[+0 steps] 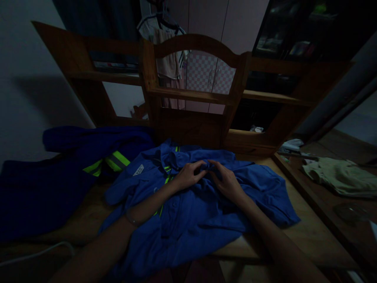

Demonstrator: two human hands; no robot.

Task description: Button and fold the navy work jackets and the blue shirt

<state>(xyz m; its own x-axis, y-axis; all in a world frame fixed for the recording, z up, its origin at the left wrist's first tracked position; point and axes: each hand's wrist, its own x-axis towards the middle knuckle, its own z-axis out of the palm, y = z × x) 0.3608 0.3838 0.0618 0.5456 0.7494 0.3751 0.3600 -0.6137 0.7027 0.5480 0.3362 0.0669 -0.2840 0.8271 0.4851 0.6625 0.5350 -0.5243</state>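
Observation:
A blue work shirt [188, 220] with yellow-green stripes and a small white label lies spread and rumpled on the wooden desk. My left hand [190, 175] pinches a fold of its cloth near the middle. Close beside it, my right hand [226, 181] grips the same bunched part, thumb and fingers drawn together. The fingertips of both hands nearly meet, and what exactly sits between them is too dark to make out beyond the blue fabric. A bracelet circles my left wrist.
Darker blue clothing [44, 192] with a bright reflective band lies at the left. Behind the shirt rises a wooden shelf frame [188, 94]. Folded pale clothing [338, 175] rests on a surface at the right, near a glass dish [352, 212]. A white cable [38, 251] runs along the lower left.

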